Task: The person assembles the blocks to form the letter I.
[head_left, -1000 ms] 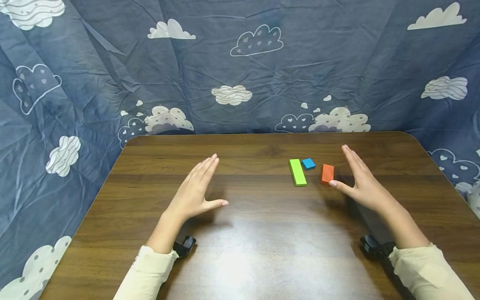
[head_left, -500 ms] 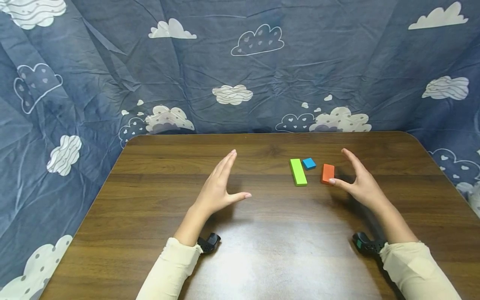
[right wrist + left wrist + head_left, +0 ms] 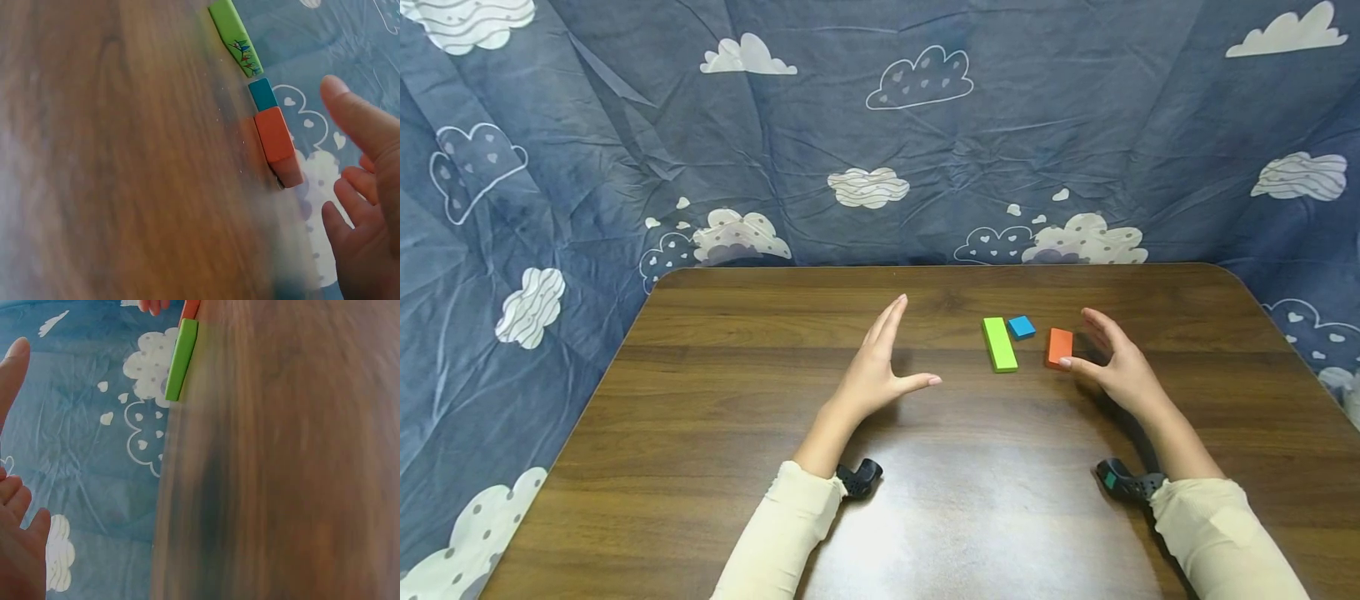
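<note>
Orange block (image 3: 1060,343): lies on the right half of the worktop (image 3: 737,375), toward the far edge. Right hand (image 3: 1120,371) nearest, released, thumb and fingers parted, nothing gripped. Thumb tip overlaps the block's near end in the head view, but the right wrist view shows a gap. Likely hazard: a pinch begun off-centre, thumb meeting the block before the fingers, would skid it leftward rather than lift it.

Blue block (image 3: 1021,327): a little left and farther off. Lime-green block (image 3: 1000,344) just beside it; whether those two touch, cannot tell. A leftward skid of the orange one could knock the blue into the green.

Left hand (image 3: 876,367): well apart from the blocks, to their left, also released, thumb spread wide. Both hands closing in together might collide over so tight a cluster.

Black wrist mounts (image 3: 859,479) could scrape the worktop if either forearm dips.
</note>
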Motion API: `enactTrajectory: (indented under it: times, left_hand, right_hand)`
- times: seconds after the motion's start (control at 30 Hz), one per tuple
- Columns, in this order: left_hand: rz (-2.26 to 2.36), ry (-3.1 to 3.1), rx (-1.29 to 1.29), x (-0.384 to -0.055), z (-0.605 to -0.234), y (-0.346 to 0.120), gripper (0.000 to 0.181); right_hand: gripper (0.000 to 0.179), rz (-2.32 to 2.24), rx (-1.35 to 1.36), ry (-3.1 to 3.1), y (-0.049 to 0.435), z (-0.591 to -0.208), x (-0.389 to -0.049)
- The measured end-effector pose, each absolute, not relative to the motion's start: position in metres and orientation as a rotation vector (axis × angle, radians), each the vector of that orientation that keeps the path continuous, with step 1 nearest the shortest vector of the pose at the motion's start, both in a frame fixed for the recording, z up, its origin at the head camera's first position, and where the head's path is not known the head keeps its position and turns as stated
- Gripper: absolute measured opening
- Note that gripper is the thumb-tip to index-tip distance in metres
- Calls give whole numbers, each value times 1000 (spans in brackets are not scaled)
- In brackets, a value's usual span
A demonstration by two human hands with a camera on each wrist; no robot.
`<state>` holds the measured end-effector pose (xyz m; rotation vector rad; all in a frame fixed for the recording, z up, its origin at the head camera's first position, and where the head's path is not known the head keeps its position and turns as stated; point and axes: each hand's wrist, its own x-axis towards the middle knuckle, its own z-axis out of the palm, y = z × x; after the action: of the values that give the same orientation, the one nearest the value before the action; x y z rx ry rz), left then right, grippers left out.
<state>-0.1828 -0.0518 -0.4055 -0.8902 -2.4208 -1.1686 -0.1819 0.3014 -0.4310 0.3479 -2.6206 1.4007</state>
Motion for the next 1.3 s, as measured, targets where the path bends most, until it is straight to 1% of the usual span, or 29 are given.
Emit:
enactTrajectory:
  times: [0.33,0.7,1.3]
  left_hand:
    - [-1277,-2585,-826,-193,-416,-29,104]
    - [-1392,-2692,-792,-200,-426,-9,102]
    - [-1397,-2843,-723,-211,-445,21,98]
  right_hand:
    - [76,1451,316,-2639,306,-445,-187]
    - [74,1372,318,-2713,304,-446,-187]
    - [72,1275,288,-2800,305,-445,-186]
